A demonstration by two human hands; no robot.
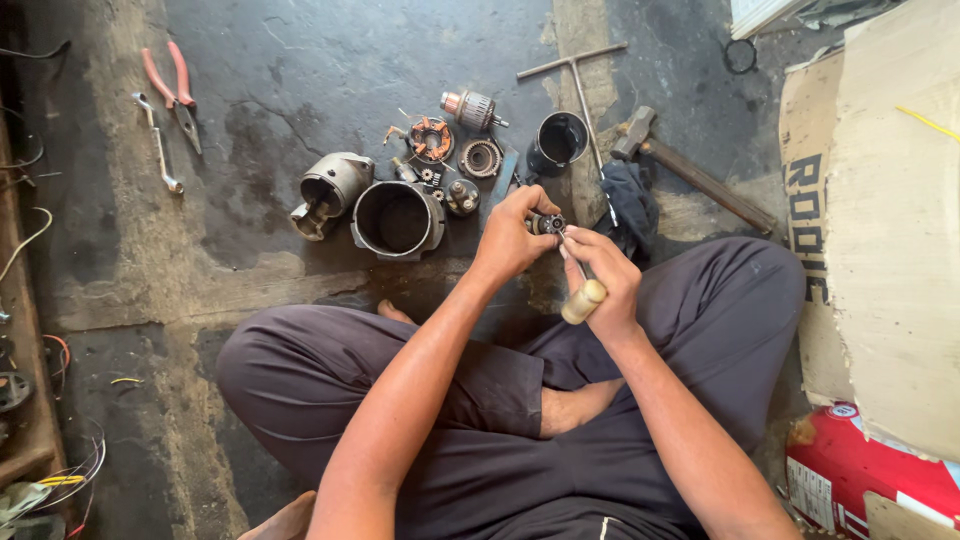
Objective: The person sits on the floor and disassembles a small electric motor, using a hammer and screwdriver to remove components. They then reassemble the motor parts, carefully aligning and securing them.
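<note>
- Far left on the concrete floor (300,70): red-handled pliers (175,90) & a small wrench (158,142), lying side by side, well apart from the hands.
- Next over: a grey metal housing (328,190) on its side, touching a bigger round casing (398,218) w/ open mouth facing up.
- Above those: small motor bits, i.e. a brush plate (431,139), a toothed gear ring (481,157) and a wound rotor (472,108).
- Left hand (510,238): fingers curled tight round a small dark part (547,224), held up in front of the crossed legs, just right of the casing.
- Right hand (603,275): closed on a screwdriver (581,290), pale wooden handle low in the palm, shaft running up & left.
- Key relation: the tip meets the part from the right side; the tool's long axis slants from the right palm toward the left fingers. Both hands almost touching.
- Right of the hands: dark cup (560,140), T-handle wrench (580,85), dark rag (628,205), hammer (690,165).
- Far right: cardboard (880,230), red box (860,480).
</note>
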